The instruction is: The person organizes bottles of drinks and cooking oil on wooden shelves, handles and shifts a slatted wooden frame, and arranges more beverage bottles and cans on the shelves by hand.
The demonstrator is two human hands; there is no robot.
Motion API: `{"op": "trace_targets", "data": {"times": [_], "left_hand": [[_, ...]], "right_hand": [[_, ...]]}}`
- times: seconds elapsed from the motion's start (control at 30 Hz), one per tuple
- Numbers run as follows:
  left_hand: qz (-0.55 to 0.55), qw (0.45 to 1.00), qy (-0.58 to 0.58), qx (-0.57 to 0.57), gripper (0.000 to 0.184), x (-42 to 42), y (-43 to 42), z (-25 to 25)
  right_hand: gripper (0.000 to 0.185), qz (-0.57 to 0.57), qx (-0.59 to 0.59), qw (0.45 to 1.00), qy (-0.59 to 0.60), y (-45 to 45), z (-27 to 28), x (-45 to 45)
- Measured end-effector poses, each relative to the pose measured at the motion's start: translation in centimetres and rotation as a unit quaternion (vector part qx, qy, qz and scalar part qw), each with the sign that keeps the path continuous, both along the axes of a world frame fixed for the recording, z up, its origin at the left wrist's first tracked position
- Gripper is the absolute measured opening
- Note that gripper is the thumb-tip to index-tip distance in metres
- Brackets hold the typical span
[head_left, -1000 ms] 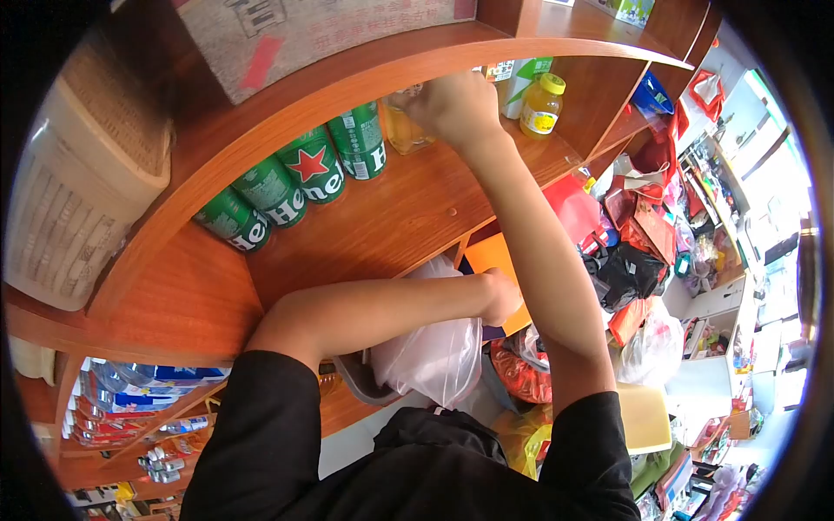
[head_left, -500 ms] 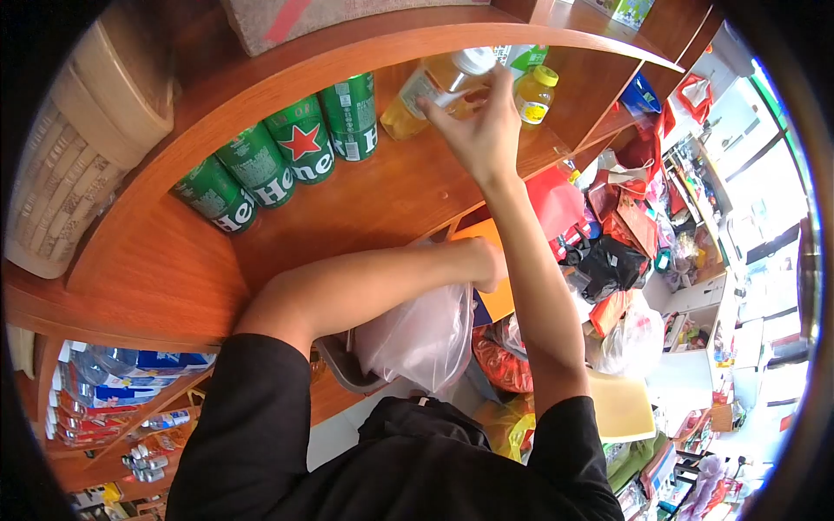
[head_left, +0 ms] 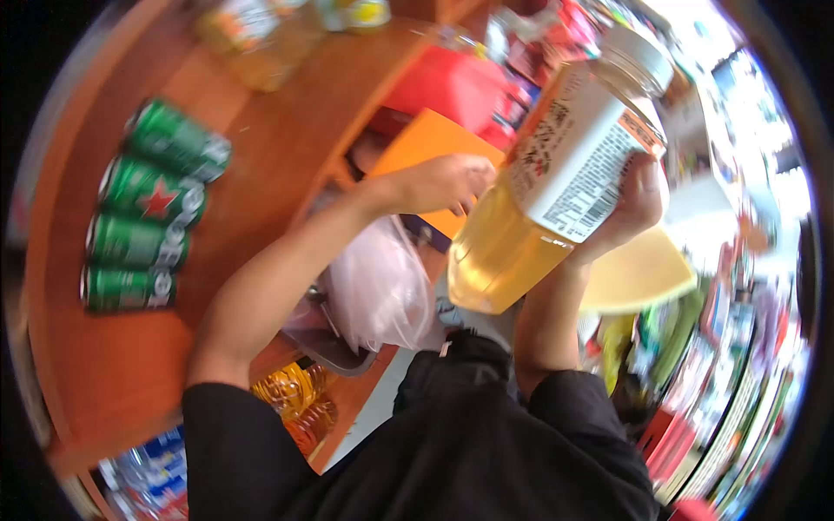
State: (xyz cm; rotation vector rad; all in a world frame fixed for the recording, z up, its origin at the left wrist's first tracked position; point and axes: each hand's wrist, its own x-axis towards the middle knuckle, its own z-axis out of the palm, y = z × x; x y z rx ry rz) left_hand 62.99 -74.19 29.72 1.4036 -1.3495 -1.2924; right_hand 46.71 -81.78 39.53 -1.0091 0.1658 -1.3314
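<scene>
A large clear bottle (head_left: 512,221) of pale yellow liquid, with a white and orange label and a whitish cap, hangs tilted in front of me. My right hand (head_left: 630,204) is wrapped round its label side, the thumb showing at the edge. To the bottle's left, my left hand (head_left: 447,184) is over an orange panel (head_left: 417,148), its fingers curled; whether anything is in them is hidden. Green cans (head_left: 156,201) stand in a row on the wooden shelf (head_left: 261,174), and another yellow bottle (head_left: 261,43) is farther along it.
Below my left forearm a plastic bag (head_left: 378,278) hangs over a grey bin (head_left: 334,349). Bottles of orange liquid (head_left: 295,391) are on a lower shelf. A red bag (head_left: 447,87) lies beyond the shelf, and a pale yellow surface (head_left: 638,273) is at right.
The view has turned and shifted right. My right hand has come away from the shelf with the large bottle, now close before me. My left hand has stayed by the orange panel.
</scene>
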Motion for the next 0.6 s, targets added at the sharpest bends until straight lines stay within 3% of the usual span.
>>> {"op": "trace_targets", "data": {"times": [0.07,0.1,0.17,0.23,0.37,0.4,0.47,0.53,0.6], "left_hand": [[-0.050,0.950,0.300,0.063,0.063,-3.3,1.2,2.9],[-0.073,0.881,0.458,0.094,0.064,-4.9,1.8,3.9],[-0.006,0.927,0.369,0.064,0.078,-8.2,3.2,3.2],[-0.061,0.947,0.310,0.062,0.088,-8.7,3.6,2.4],[-0.081,0.985,0.115,0.104,0.107,-8.3,3.6,4.2],[-0.072,0.989,0.093,0.087,0.092,-8.3,3.6,4.3],[-0.006,0.985,0.130,0.110,0.082,-8.6,3.4,4.4],[0.048,0.989,0.128,0.053,0.064,-9.0,3.5,3.3],[0.065,0.987,0.136,0.052,0.062,-9.2,3.7,2.8]], "right_hand": [[0.062,-0.015,0.007,1.000,0.023,0.3,-1.8,-3.0],[0.060,-0.022,0.019,0.999,0.019,0.5,-2.8,-3.7],[0.049,-0.034,0.085,0.996,0.024,0.8,-5.1,-5.0],[0.038,-0.055,0.232,0.969,0.058,0.8,-7.8,-6.7],[0.052,-0.077,0.155,0.964,0.200,0.8,-10.6,-7.2],[0.058,-0.060,0.125,0.977,0.162,0.9,-10.4,-6.7],[0.069,-0.025,0.069,0.989,0.126,1.0,-10.9,-5.8],[0.070,-0.013,0.006,0.994,0.105,0.8,-11.2,-4.4],[0.075,0.057,-0.001,0.993,0.103,0.4,-11.1,-4.8]]}}
